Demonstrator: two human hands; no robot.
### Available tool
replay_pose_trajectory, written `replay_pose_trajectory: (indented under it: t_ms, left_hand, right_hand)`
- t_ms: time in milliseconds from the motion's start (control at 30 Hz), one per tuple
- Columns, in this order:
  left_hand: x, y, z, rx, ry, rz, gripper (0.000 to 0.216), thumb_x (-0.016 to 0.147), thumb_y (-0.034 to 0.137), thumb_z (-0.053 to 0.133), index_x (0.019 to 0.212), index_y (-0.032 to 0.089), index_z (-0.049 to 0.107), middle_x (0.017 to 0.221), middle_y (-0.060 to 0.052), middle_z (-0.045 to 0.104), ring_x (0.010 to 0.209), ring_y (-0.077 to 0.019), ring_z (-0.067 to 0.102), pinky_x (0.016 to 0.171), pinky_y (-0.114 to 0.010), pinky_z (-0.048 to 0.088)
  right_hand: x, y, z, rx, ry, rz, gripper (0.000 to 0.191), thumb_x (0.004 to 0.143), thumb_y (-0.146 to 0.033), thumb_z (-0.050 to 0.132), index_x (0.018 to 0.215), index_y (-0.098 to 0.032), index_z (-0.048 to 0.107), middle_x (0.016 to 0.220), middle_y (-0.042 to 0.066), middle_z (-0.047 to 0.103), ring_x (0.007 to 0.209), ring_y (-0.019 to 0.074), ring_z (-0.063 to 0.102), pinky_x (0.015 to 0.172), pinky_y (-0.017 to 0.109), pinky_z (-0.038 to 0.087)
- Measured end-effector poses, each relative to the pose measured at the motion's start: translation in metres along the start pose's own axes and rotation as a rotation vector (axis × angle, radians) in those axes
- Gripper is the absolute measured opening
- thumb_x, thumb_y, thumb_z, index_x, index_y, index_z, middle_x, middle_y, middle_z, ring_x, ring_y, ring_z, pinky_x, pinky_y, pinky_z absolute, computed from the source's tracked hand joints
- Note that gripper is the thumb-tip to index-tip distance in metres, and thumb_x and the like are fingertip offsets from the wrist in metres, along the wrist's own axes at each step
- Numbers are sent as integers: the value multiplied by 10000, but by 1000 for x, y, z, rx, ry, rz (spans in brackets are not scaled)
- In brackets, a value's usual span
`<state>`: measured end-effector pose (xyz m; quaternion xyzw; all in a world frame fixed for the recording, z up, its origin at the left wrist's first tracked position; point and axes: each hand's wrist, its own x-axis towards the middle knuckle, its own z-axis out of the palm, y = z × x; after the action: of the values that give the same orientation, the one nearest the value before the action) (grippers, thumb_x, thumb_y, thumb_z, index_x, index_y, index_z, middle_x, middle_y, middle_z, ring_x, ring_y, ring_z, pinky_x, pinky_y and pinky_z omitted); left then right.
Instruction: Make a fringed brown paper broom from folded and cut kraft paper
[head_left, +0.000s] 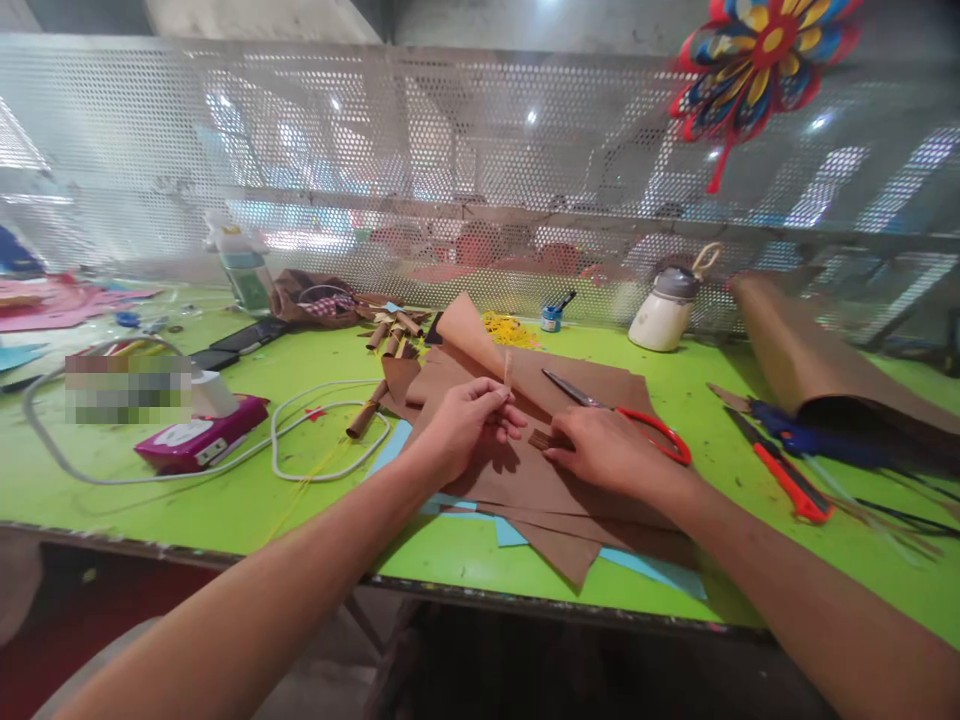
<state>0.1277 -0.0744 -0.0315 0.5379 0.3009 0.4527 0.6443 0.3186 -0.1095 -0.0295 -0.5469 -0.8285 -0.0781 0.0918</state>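
My left hand (469, 420) is closed in a pinch on a thin strip of brown paper (508, 372) that stands up from its fingertips. My right hand (604, 448) lies beside it, its fingers pressed on a small dark fringed piece of brown paper (541, 438). Both hands rest over a pile of brown paper sheets (525, 480) on the green table (300, 500). Red-handled scissors (637, 420) lie just behind my right hand. Light blue paper (660, 572) shows under the pile.
A red utility knife (787, 478) and a big roll of brown paper (817, 360) lie to the right. A white cable (322, 440) and a pink device (202, 438) sit at the left. Small paper rolls (390, 335), yellow rubber bands (508, 328), a white bottle (666, 310) and a perforated metal screen (450, 160) stand behind.
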Motion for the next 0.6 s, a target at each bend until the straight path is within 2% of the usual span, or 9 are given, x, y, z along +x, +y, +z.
replay_pose_trajectory:
  t_ms: [100,200,367,467,600]
  left_hand:
    - [2,2,-2,13,98,56,108,811,214,490,744,129,478,630,-55,631,513,-103,584,472,-181,402]
    - [3,1,-2,40,139,66,101,805,207,482,738,131,478,613,-48,624,489,-97,569,459,-181,394]
    - [2,-5,1,127,123,58,139,799,244,497,720,130,498,616,-40,613,485,-92,559,437,-176,389]
    - [0,-6,2,160,110,56,158,800,261,499,708,132,503,622,-40,611,485,-91,555,427,-174,392]
    - [-1,-4,2,174,93,58,168,796,262,508,690,131,502,609,-39,607,476,-83,547,424,-165,389]
  right_hand:
    - [1,-2,4,-42,-32,-12,193,827,-328,489,769,-205,626,769,48,662,687,186,597,563,265,327]
    - [11,-11,13,-62,22,8,190,849,-280,466,796,-187,622,797,60,661,734,188,608,613,266,351]
    - [32,-20,22,-156,176,103,226,878,-326,431,845,-172,593,861,77,639,761,210,606,590,277,339]
    - [33,-18,24,-170,222,148,249,899,-332,384,854,-169,567,851,78,627,750,201,597,581,276,320]
    - [27,-12,28,-176,262,224,139,868,-275,435,859,-172,527,850,62,594,713,184,570,562,274,294]
